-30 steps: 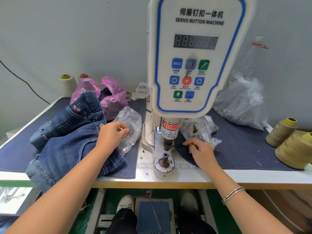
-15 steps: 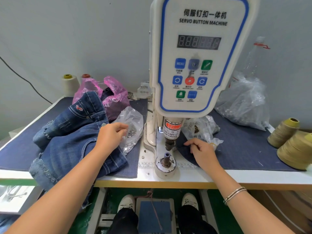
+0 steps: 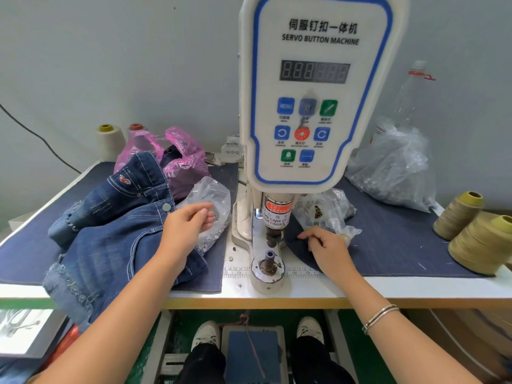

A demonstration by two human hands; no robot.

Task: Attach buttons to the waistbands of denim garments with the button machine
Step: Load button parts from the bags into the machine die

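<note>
My left hand (image 3: 188, 225), fingers curled over the button bag (image 3: 212, 214), whether pinching a button I cannot tell, sits left of the die (image 3: 268, 266), my right hand (image 3: 328, 249) nearer it, pinching cloth (image 3: 300, 252); jeans (image 3: 116, 234) lie farther left.

The left hand (image 3: 184, 231) hovers with curled fingers over the clear bag (image 3: 213, 214) at nine o'clock of the machine (image 3: 318, 106), while the right hand (image 3: 328, 249) pinches the denim mat (image 3: 388, 245) at three o'clock.
</note>
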